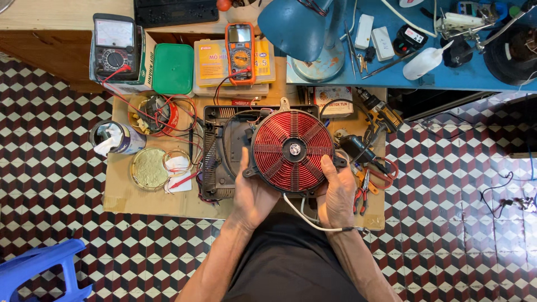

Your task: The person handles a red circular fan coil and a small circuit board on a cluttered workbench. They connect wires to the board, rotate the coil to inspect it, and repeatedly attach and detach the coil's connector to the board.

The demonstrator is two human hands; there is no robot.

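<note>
A round red copper induction coil (292,150) on a black spoked frame is held above an open black cooker housing (224,151). My left hand (251,193) grips the coil's lower left rim. My right hand (337,193) grips its lower right rim. A white wire (313,222) runs from the coil across my right wrist. The housing lies on a cardboard sheet (140,198) on the tiled floor.
An analog meter (114,47), an orange multimeter (240,53), a green box (173,68) and a blue lamp (302,28) stand behind. Red-handled pliers (366,190) and a soldering tool (361,150) lie right. Tins (150,168) and red leads lie left. A blue stool (39,271) is at bottom left.
</note>
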